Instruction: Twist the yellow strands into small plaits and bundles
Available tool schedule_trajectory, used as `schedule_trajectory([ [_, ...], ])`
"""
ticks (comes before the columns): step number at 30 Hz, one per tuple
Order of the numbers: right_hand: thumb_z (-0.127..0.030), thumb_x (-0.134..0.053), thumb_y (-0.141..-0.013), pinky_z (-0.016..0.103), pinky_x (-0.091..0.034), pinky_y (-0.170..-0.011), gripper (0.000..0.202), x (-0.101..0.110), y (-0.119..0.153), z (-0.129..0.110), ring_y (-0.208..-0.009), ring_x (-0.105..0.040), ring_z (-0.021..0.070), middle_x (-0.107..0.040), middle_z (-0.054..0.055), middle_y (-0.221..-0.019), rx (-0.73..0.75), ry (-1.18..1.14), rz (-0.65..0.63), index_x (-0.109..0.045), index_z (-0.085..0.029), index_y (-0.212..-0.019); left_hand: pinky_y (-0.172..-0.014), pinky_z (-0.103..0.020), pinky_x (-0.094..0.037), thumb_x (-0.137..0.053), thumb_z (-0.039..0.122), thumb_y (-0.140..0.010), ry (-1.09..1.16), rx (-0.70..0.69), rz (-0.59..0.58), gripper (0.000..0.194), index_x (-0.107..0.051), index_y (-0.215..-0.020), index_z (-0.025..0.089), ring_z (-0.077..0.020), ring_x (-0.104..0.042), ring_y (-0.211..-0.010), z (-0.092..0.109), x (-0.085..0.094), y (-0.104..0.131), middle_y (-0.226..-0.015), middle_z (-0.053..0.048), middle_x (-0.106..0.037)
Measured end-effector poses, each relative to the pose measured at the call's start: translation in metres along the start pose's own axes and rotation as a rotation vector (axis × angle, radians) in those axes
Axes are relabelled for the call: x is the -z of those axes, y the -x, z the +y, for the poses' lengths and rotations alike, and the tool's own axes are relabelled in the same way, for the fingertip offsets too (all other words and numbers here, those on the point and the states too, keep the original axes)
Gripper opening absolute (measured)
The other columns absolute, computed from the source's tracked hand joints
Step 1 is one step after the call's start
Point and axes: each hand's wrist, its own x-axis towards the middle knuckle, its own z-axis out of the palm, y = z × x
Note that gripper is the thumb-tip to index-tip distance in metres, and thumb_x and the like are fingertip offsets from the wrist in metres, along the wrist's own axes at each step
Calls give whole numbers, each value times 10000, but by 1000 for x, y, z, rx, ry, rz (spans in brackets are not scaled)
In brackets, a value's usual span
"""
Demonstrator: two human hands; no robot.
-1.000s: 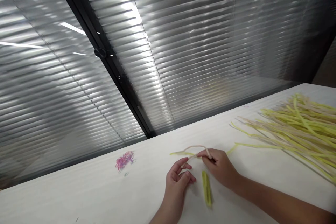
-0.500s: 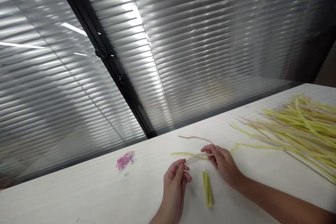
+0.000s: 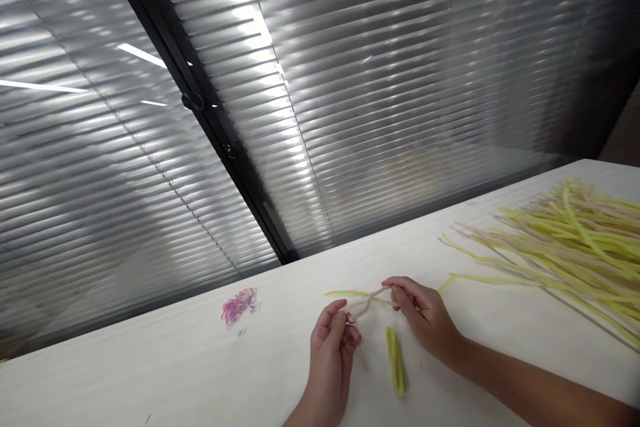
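Between your two hands, over the table (image 3: 175,367), a thin pale strand (image 3: 370,300) runs bent, two stretches of it seeming to cross. Your left hand (image 3: 333,343) has its grip pinching one side, though your fingers partly hide the contact; your right hand (image 3: 420,310) pinches the other side between thumb and forefinger. You look to be bending or lining up this strand, and the next move seems to call for a light, even pinch at both sides. Just behind lies a yellow strand (image 3: 345,293); nearer you, apart from both hands, lies a folded yellow bundle (image 3: 395,360). Farther right spreads a heap of yellow and pale strands (image 3: 565,247); well to your left sit small coloured loops (image 3: 239,307).
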Motion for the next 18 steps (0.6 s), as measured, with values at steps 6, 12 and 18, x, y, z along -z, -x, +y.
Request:
schedule_trajectory([
  [6,-419,-504,-841,221,-383,-524,287,0,0,-2,-544,-464,117,-541,-2,-589,5,117,-51,-628,-182,-739,-605,-209,-442,-729,142,-620,40,-28,38,485,-554,-1070,186,-79,-518,-577,2,-3,1,-725,5,-571],
  [12,-424,-543,-814,218,-337,-508,285,-1,-1,1,-527,-390,105,-463,-22,-549,-42,101,-8,-579,-177,-674,-607,-221,-428,-718,184,-652,-8,-36,11,396,-584,-1024,170,-87,-508,-562,-1,0,0,-673,15,-549],
  [18,-464,-520,-826,223,-355,-531,305,-1,-3,2,-583,-447,122,-524,0,-639,-102,72,60,-562,-184,-715,-626,-225,-416,-704,276,-710,-137,-16,-112,292,-637,-960,140,-93,-511,-579,-3,2,1,-700,-24,-587],
])
